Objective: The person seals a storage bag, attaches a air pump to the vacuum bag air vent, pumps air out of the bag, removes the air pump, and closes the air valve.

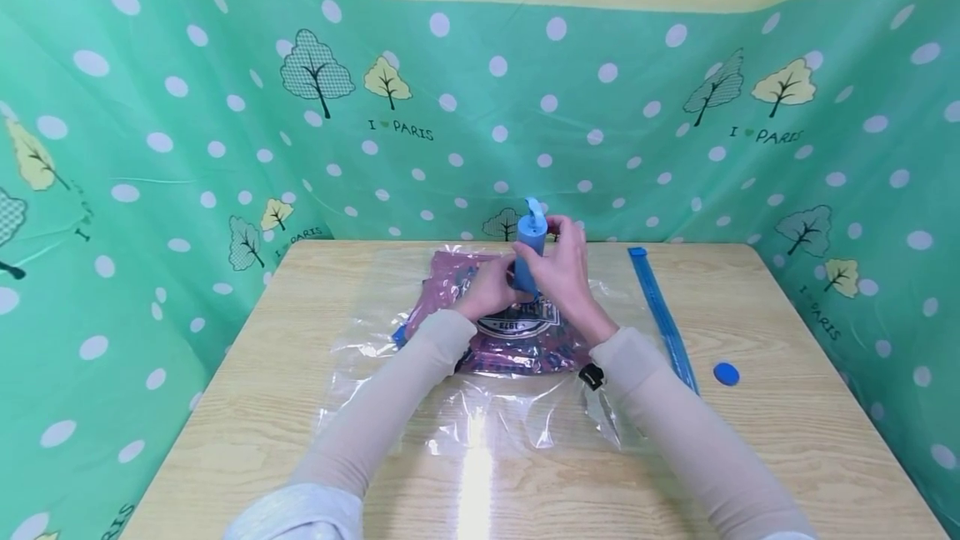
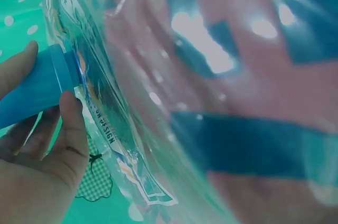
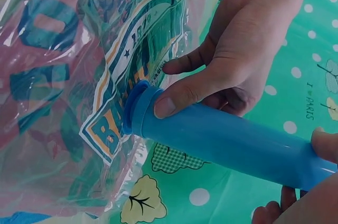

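A blue cylindrical hand pump [image 1: 528, 277] stands upright on a clear plastic storage bag [image 1: 352, 365] lying on the table. Inside the bag is a folded pink garment [image 1: 444, 277] with dark blue printing and a lettered badge. My left hand [image 1: 491, 286] holds the pump's lower end, thumb and fingers on either side of it, as the right wrist view shows. There the pump's base meets a blue ring [image 3: 132, 105] on the bag's surface. Higher up, the fingers and thumb of my right hand [image 1: 566, 269] grip the pump's barrel. A blue looped handle [image 1: 534, 208] tops the pump.
Along the bag's right side runs a blue zip strip [image 1: 663, 319]. A round blue cap [image 1: 726, 373] lies to its right on the wooden table [image 1: 787, 440]. A small black piece [image 1: 591, 376] is near the right sleeve. Green dotted curtains [image 1: 465, 132] surround the back and sides.
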The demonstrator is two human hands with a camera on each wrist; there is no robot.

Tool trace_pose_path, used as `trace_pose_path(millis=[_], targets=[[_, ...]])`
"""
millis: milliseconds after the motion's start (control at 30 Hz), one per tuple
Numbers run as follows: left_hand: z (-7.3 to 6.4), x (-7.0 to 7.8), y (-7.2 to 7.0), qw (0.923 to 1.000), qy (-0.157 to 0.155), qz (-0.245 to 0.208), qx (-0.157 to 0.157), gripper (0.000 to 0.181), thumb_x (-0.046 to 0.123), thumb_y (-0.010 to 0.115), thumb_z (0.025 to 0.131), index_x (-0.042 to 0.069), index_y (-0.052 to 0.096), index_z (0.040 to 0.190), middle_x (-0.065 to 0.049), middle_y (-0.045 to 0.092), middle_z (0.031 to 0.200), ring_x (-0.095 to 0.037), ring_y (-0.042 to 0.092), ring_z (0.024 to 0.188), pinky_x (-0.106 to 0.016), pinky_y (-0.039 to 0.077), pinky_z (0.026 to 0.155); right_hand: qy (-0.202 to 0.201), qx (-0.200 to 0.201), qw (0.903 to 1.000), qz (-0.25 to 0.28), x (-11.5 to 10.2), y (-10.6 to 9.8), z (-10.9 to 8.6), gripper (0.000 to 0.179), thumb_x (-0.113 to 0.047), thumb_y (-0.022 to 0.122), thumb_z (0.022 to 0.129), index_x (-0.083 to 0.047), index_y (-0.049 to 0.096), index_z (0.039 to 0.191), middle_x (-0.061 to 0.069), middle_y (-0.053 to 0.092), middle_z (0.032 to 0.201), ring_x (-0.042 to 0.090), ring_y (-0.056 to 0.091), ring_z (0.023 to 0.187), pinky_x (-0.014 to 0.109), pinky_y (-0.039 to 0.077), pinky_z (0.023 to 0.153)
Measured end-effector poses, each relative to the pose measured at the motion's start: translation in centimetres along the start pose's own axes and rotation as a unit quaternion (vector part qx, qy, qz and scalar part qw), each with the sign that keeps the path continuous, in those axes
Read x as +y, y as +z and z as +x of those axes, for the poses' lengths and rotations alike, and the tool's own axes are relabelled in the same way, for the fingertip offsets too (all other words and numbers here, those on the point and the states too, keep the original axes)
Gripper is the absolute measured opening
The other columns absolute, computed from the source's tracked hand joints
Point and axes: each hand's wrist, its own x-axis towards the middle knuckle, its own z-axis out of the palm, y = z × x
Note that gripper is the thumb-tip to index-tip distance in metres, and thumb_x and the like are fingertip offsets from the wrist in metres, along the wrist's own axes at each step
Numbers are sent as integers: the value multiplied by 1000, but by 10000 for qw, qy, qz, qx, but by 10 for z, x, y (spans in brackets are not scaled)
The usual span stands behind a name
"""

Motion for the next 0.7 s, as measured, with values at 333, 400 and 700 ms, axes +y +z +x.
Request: trace_pose_path(millis=[333,400,700], targets=[[-3,3,-3,9999,-51,-95,8,61,16,89,86,3,62,139,-15,72,124,-29,70,111,-37,55,99,-23,-320,9995,82,-5,-2,-4,62,-15,79,95,0,50,147,19,59,136,35,52,127,51,45,105],[-3,3,-3,9999,-74,-55,58,65,16,90,85,2,60,142,-16,71,127,-30,70,114,-38,54,101,76,-301,9995,81,-6,-1,-3,68,-20,83,93,-2,47,148,18,58,136,34,52,127,50,45,105],[1,3,2,9998,48,112,168,62,16,90,85,2,62,138,-15,73,123,-29,71,110,-37,55,100,182,3,9998,118,-6,1,0,64,-24,87,89,-4,48,135,15,55,125,36,54,117,47,47,99]])
